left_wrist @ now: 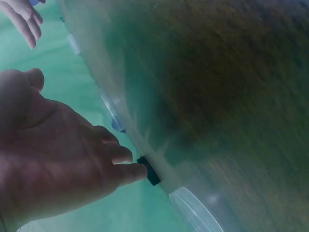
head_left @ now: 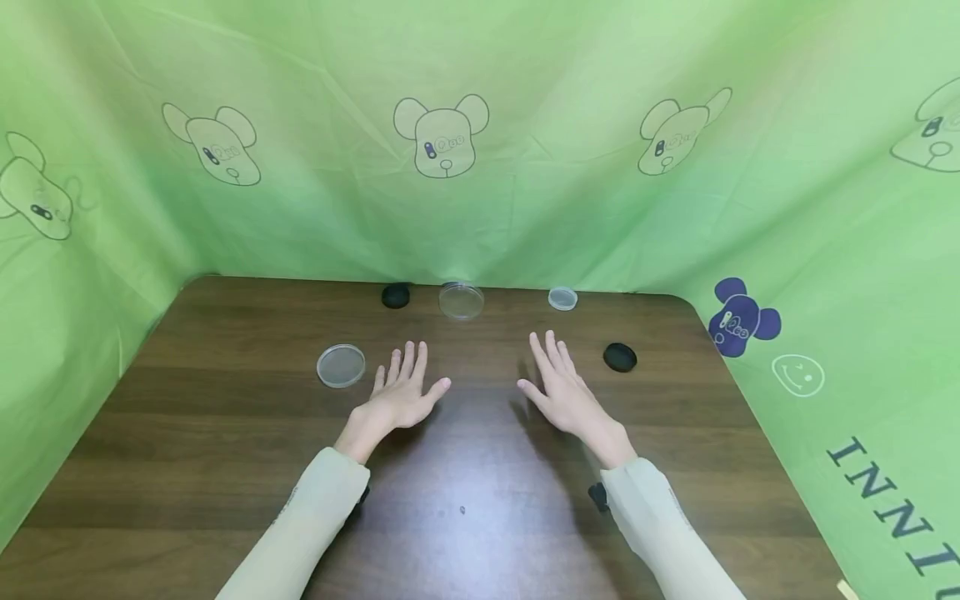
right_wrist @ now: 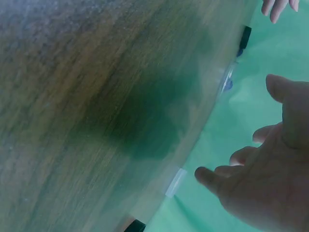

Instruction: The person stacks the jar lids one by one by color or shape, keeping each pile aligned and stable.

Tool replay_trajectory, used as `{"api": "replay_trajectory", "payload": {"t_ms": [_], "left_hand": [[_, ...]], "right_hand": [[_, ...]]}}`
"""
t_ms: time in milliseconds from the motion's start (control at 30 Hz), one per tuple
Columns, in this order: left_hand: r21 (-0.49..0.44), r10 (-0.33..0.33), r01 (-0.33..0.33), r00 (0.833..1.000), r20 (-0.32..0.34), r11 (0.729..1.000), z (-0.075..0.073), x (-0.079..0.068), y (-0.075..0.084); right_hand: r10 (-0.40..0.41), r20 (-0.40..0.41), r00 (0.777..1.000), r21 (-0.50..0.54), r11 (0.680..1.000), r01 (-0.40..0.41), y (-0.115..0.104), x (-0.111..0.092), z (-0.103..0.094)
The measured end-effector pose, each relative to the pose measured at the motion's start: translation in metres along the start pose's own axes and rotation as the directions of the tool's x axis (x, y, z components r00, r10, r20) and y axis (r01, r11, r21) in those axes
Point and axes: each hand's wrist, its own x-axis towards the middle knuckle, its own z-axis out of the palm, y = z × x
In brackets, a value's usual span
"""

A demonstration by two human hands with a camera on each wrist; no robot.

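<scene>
My left hand (head_left: 399, 400) is held out palm down over the table, fingers straight and thumb spread. Just left of it lies a clear round shallow dish (head_left: 341, 367), also seen in the left wrist view as a clear rim (left_wrist: 195, 210). Opposite, my right hand (head_left: 567, 398) reaches forward in the same way, holding nothing. A black round disc (head_left: 620, 357) lies to its right. Farther back are a second black disc (head_left: 396, 296), a larger clear dish (head_left: 461, 301) and a small clear dish (head_left: 562, 298).
The brown wooden table (head_left: 225, 433) has rounded far corners. A green curtain (head_left: 525, 208) printed with bear faces hangs right behind it and along both sides. Light glares off the tabletop between the forearms.
</scene>
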Motion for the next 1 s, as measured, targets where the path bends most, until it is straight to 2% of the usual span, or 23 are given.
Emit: {"api": "replay_trajectory", "payload": {"t_ms": [300,533,667,900,1000], "left_hand": [[-0.096,0.039,-0.03,0.995,0.091,0.995,-0.001,0.014,-0.001],[-0.183,0.093,-0.078,0.993,0.073,0.98,-0.002,0.021,-0.006],[-0.251,0.129,-0.118,0.991,0.026,0.961,-0.004,0.025,-0.006],[-0.243,0.15,-0.14,0.988,0.022,0.96,-0.01,0.034,-0.003],[-0.269,0.142,-0.139,0.99,-0.012,0.953,-0.013,0.039,-0.002]], "right_hand": [[-0.124,0.006,0.992,0.095,0.988,0.123,0.004,0.015,0.007],[-0.21,0.025,0.977,0.214,0.956,0.2,0.008,0.028,0.011],[-0.219,0.029,0.975,0.354,0.914,0.195,0.013,0.034,0.012],[-0.239,0.017,0.971,0.535,0.823,0.193,0.023,0.047,0.015],[-0.244,0.007,0.97,0.59,0.784,0.193,0.025,0.053,0.016]]}}
